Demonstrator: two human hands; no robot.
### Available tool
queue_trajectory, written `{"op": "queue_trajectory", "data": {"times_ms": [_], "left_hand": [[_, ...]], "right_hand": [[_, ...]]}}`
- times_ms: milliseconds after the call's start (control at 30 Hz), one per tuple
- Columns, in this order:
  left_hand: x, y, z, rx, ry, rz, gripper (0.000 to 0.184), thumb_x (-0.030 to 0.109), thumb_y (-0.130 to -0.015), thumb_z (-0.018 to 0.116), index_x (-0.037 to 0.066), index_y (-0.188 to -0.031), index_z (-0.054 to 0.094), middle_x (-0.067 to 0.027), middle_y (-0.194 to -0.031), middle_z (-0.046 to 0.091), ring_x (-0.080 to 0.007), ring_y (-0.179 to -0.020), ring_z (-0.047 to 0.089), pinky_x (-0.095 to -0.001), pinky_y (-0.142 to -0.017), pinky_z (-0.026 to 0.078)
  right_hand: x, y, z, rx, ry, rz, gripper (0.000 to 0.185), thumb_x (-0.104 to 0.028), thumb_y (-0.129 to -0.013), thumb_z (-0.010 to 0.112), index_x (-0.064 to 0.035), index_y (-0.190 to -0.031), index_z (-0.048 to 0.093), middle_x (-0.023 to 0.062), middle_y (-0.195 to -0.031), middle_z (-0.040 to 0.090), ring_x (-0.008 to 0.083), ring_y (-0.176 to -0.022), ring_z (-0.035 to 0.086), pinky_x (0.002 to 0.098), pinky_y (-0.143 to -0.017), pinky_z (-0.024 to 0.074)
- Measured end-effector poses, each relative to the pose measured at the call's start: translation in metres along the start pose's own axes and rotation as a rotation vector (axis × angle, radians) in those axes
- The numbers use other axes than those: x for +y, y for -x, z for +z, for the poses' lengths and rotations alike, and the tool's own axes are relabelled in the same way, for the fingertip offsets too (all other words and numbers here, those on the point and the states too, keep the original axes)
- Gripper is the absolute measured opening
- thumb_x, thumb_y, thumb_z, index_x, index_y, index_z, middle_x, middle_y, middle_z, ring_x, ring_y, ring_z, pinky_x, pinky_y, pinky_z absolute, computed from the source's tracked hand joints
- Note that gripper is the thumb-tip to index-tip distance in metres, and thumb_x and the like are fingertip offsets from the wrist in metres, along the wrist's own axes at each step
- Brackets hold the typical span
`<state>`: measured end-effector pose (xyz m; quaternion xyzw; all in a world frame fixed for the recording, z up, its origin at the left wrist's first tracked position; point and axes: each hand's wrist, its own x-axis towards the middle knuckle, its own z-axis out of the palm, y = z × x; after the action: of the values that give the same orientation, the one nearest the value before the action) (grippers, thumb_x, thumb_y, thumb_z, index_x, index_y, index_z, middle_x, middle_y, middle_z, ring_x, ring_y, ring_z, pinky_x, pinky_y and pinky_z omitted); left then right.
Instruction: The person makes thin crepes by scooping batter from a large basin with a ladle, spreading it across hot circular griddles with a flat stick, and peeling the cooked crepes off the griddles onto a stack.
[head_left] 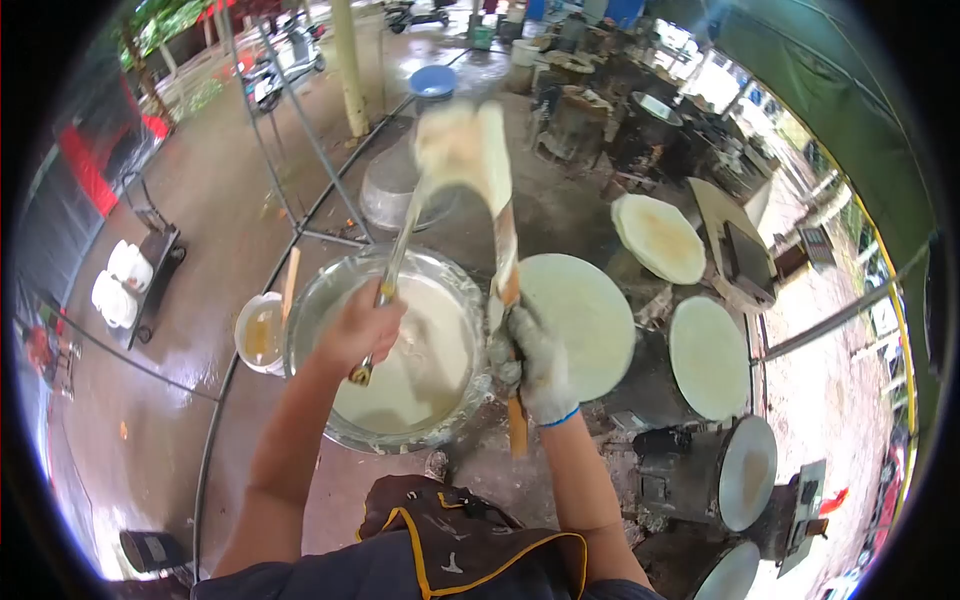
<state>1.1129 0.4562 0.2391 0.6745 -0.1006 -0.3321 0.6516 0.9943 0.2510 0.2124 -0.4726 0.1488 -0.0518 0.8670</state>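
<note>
My left hand point(360, 330), bare, is closed round a long metal handle point(402, 240) above the big metal basin point(303, 385). Pale batter point(425, 370) fills much of that basin. My right hand point(530, 360), in a whitish glove, grips a wooden paddle point(505, 245) coated with batter, its lower end sticking out below the fist. Beyond both hands the tools' far ends come together in a pale, batter-covered mass point(460, 150). That mass is smeared by motion, so the shape of the metal tool's head cannot be made out. A round pale flatbread point(575, 325) lies right of my gloved hand.
More round flatbreads point(708, 355) lie on drum stoves at the right, and another browned flatbread point(658, 238) is farther back. Left of the basin stands a white bucket point(243, 335) with yellowish liquid. Metal poles point(310, 130) and a loaded trolley point(160, 260) are at the left.
</note>
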Motion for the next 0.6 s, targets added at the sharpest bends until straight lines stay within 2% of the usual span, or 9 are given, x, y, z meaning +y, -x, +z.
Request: {"op": "queue_trajectory", "data": {"times_ms": [100,133,233,300,367,400,467,533,600], "left_hand": [[-0.051,0.008,0.043,-0.046,-0.11,-0.196,0.014,0.008,-0.088,0.05,0.007,-0.098,0.04,0.0005,-0.056,0.038,-0.0084,-0.039,0.036,-0.0257,-0.035,0.029],[-0.066,0.013,0.064,-0.146,-0.113,-0.232,0.012,0.008,-0.088,0.05,0.007,-0.096,0.041,0.0009,-0.056,0.037,-0.0082,-0.039,0.036,-0.0255,-0.035,0.029],[-0.102,0.036,0.152,-0.467,-0.055,-0.388,0.008,0.006,-0.087,0.05,0.008,-0.089,0.042,0.0023,-0.057,0.035,-0.0074,-0.04,0.035,-0.0247,-0.035,0.029],[-0.12,0.054,0.222,-0.674,0.065,-0.564,0.009,0.006,-0.087,0.049,0.008,-0.083,0.042,0.0033,-0.057,0.034,-0.0067,-0.041,0.033,-0.0242,-0.036,0.03],[-0.124,0.084,0.306,-0.749,0.251,-0.79,0.016,0.007,-0.09,0.048,0.01,-0.076,0.042,0.005,-0.058,0.033,-0.0044,-0.041,0.031,-0.0213,-0.035,0.028],[-0.136,0.092,0.343,-0.798,0.363,-0.922,0.018,0.007,-0.091,0.048,0.011,-0.075,0.041,0.0052,-0.058,0.033,-0.0037,-0.04,0.031,-0.0205,-0.034,0.028],[-0.153,0.112,0.416,-0.911,0.511,-1.127,0.021,0.009,-0.093,0.046,0.012,-0.073,0.04,0.0062,-0.058,0.034,-0.0016,-0.04,0.03,-0.018,-0.034,0.027],[-0.178,0.133,0.481,-0.947,0.417,-1.174,0.022,0.009,-0.093,0.045,0.012,-0.072,0.04,0.0062,-0.057,0.033,-0.0013,-0.04,0.03,-0.018,-0.034,0.027],[-0.21,0.15,0.539,-1.026,0.261,-1.172,0.021,0.008,-0.093,0.045,0.012,-0.072,0.041,0.0062,-0.057,0.033,-0.0014,-0.04,0.03,-0.0181,-0.034,0.027]], "right_hand": [[0.025,0.042,-0.059,0.218,0.024,-0.016,0.042,-0.024,-0.097,0.048,-0.0015,-0.132,0.044,0.0031,-0.068,0.056,0.0069,-0.045,0.045,0.0183,-0.037,0.034],[0.029,0.063,-0.082,0.28,0.033,0.016,0.037,-0.022,-0.097,0.048,-0.0059,-0.13,0.046,0.004,-0.067,0.056,0.0099,-0.044,0.047,0.0215,-0.036,0.0353],[0.025,0.153,-0.142,0.451,0.011,-0.011,0.042,-0.024,-0.097,0.048,-0.0077,-0.135,0.045,0.0038,-0.069,0.058,0.0103,-0.046,0.049,0.0206,-0.039,0.0382],[0.022,0.218,-0.193,0.569,0.285,0.008,0.043,-0.025,-0.097,0.047,-0.0101,-0.137,0.045,0.0041,-0.072,0.058,0.0103,-0.049,0.051,0.0237,-0.043,0.0419],[0.03,0.301,-0.244,0.675,0.597,0.066,0.043,-0.024,-0.096,0.047,-0.0108,-0.137,0.046,0.006,-0.076,0.059,0.0106,-0.054,0.052,0.0261,-0.048,0.0449],[0.057,0.345,-0.283,0.688,0.939,-0.143,0.044,-0.025,-0.095,0.048,-0.0127,-0.137,0.044,0.0114,-0.095,0.065,0.0159,-0.074,0.063,0.032,-0.064,0.0504],[0.076,0.451,-0.317,0.801,1.14,0.021,0.044,-0.026,-0.094,0.05,-0.0134,-0.136,0.046,0.0149,-0.119,0.061,0.0239,-0.101,0.063,0.0334,-0.082,0.0489],[0.097,0.56,-0.334,0.932,1.122,0.184,0.044,-0.029,-0.093,0.05,-0.0176,-0.135,0.047,0.0192,-0.112,0.061,0.0363,-0.095,0.062,0.0414,-0.08,0.0486],[0.151,0.649,-0.354,1.028,1.016,0.13,0.044,-0.031,-0.093,0.049,-0.0191,-0.135,0.047,0.0184,-0.116,0.06,0.0362,-0.101,0.059,0.0402,-0.085,0.0474]]}}
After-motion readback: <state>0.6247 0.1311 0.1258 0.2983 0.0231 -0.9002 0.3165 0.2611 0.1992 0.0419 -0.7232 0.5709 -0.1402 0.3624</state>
